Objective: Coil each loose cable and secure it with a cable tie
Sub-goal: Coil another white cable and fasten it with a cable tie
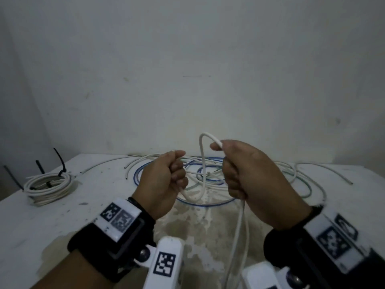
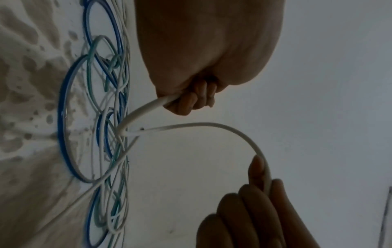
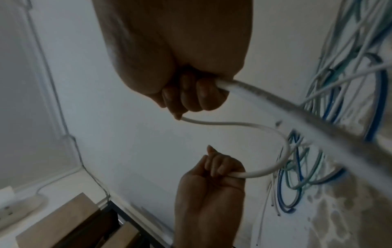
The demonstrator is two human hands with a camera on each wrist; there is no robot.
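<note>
Above the table, both my hands hold one white cable (image 1: 201, 163). My left hand (image 1: 166, 178) grips it in a fist. From there it dips in a loop, rises, and arches into my right hand (image 1: 239, 167), which also grips it. A long tail hangs from the right fist toward me. The left wrist view shows my left fingers (image 2: 195, 99) curled round the white cable (image 2: 212, 125), and the right wrist view shows my right fingers (image 3: 191, 95) round the white cable (image 3: 275, 134). Below lies a pile of loose cables (image 1: 210, 178), blue, teal and white.
A coiled white cable (image 1: 48, 185) bound with black cable ties (image 1: 60, 163) lies at the table's far left. The white table (image 1: 62, 226) ends at a wall behind. Loose cable ends (image 1: 333, 174) spread right. A power strip (image 3: 12, 209) sits beyond the table.
</note>
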